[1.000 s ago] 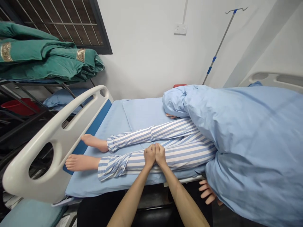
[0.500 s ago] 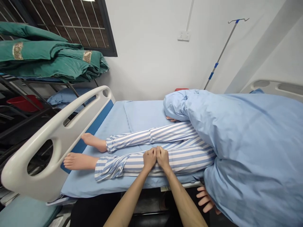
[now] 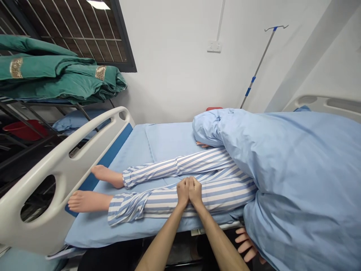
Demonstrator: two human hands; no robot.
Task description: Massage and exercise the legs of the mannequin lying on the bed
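A manikin-like figure lies on the bed in blue-and-white striped trousers (image 3: 225,190), with bare feet (image 3: 90,201) at the left. My left hand (image 3: 183,191) and my right hand (image 3: 195,191) are side by side on its near leg, around the knee, thumb sides touching. Both are closed, knuckles up, with the fingertips curled under and hidden. Whether they pinch the trouser cloth I cannot tell. A light blue quilt (image 3: 299,162) covers the figure's upper body. One of its hands (image 3: 245,242) hangs out below the quilt at the near side.
A white footboard (image 3: 36,199) with a blue panel stands at the left end. Green folded bedding (image 3: 70,81) lies on a rack behind, above a red basin (image 3: 26,130). By the wall rises a drip stand (image 3: 258,69). A light blue sheet (image 3: 169,131) covers the mattress.
The view has shifted slightly. My two closed hands have moved a little to the right along the leg, staying together. The manikin and quilt lie as before.
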